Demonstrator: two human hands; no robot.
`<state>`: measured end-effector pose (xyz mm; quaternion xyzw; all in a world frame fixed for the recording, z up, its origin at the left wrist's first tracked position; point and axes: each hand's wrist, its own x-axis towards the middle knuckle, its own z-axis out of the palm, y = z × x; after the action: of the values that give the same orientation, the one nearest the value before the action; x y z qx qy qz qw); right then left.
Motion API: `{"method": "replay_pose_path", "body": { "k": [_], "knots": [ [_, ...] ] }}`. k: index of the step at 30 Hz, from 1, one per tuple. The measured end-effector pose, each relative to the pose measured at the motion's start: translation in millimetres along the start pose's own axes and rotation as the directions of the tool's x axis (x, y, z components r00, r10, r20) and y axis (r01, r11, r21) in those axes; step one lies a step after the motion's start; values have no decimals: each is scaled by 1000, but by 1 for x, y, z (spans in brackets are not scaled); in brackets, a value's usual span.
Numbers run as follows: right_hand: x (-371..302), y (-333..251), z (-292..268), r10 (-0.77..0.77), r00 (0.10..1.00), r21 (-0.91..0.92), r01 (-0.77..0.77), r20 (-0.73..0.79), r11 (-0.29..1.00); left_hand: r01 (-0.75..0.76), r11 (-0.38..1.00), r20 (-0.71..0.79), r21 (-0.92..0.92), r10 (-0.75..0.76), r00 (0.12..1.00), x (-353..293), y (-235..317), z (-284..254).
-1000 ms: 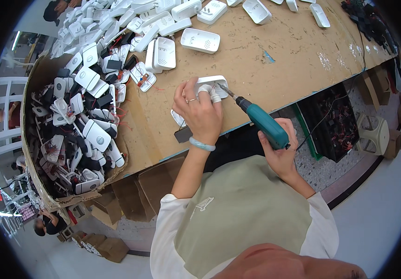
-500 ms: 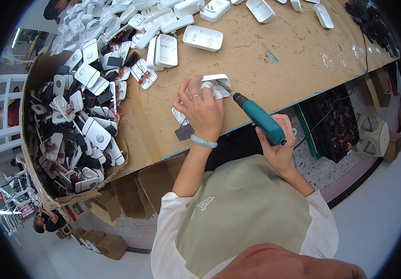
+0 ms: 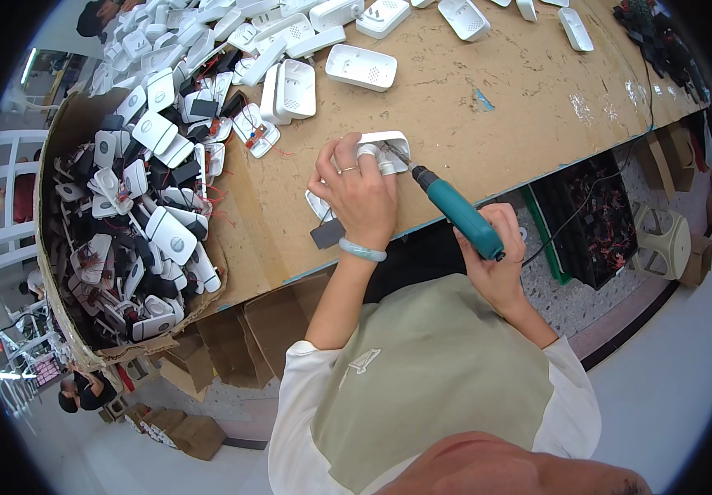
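My left hand grips a white plastic housing on the table, its taped fingers reaching into the shell. A teal electric screwdriver is held in my right hand, its bit slanting into the open side of the housing. What the tip touches inside is too small to make out. Under my left wrist lies a dark block, with part of a white piece beside it.
At left a cardboard box is heaped with white and black units with red wires. White shells cover the table's far side. A power cord hangs at right, near a black crate and a stool.
The screwdriver's body has shifted very slightly in my right hand's grip. My left hand and the housing stay in place.
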<state>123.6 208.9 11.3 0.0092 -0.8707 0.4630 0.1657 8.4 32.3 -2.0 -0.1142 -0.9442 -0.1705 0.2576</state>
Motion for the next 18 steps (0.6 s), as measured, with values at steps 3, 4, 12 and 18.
{"method": "replay_pose_path", "body": {
  "k": [3,4,12,18],
  "knots": [
    [1,-3,2,-6,999,17,7,-37,1000,0,1000,2,2,0,1000,0,0,0],
    [1,-4,2,-7,999,17,7,-37,1000,1,1000,2,2,-1,1000,0,0,0],
    [0,-12,-9,-21,996,20,23,-89,1000,-2,1000,2,4,2,1000,1,-1,0],
    [-4,-13,-14,141,978,155,-117,-156,981,-1,1000,0,9,1,1000,1,-1,2]
  ]
}}
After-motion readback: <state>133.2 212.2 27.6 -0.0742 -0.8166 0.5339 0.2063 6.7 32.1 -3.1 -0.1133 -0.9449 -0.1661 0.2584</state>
